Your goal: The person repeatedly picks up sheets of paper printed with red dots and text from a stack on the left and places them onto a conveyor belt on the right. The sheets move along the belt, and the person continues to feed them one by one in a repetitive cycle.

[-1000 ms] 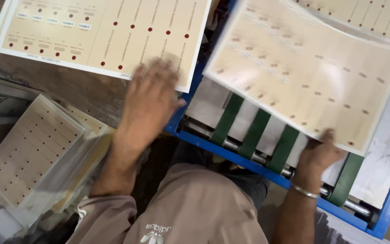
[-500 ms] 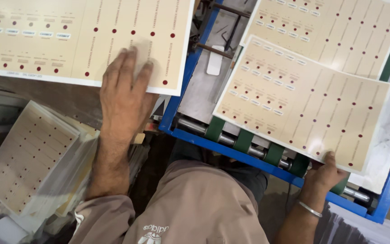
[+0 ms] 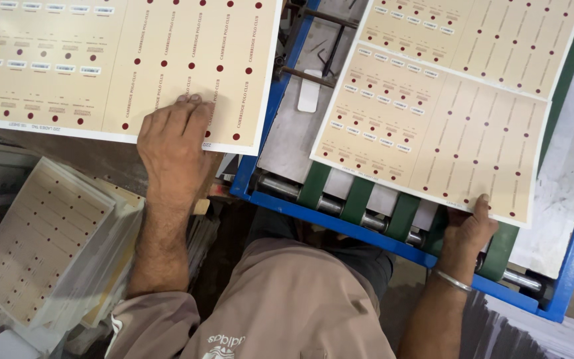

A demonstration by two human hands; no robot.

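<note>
The right hand (image 3: 468, 229) pinches the near right corner of a cream sheet (image 3: 426, 133), thumb on top and fingers hidden under the edge, so it is clamped on that sheet. The sheet lies on the green belts (image 3: 357, 199) of a blue-framed feeder (image 3: 340, 226), its far edge overlapping a second sheet (image 3: 493, 36) further along. The left hand (image 3: 171, 143) lies flat, fingers together, pressing on the near right part of a stack (image 3: 121, 60) of the same printed sheets at the far left; it grips nothing.

Risks, as I judge them: the right hand sits just beside the rollers (image 3: 330, 205) at the near end, and fingers tucked under the paper could be drawn toward the belts. Held by one corner only, the sheet could skew and enter crooked, or ride too far over the second sheet and double-feed. The stack overhangs toward the feeder's edge, so an uneven push from the left hand could slide several sheets off at once. A loose pile (image 3: 41, 246) at the near left leans unevenly and could slip if knocked by the forearm
</note>
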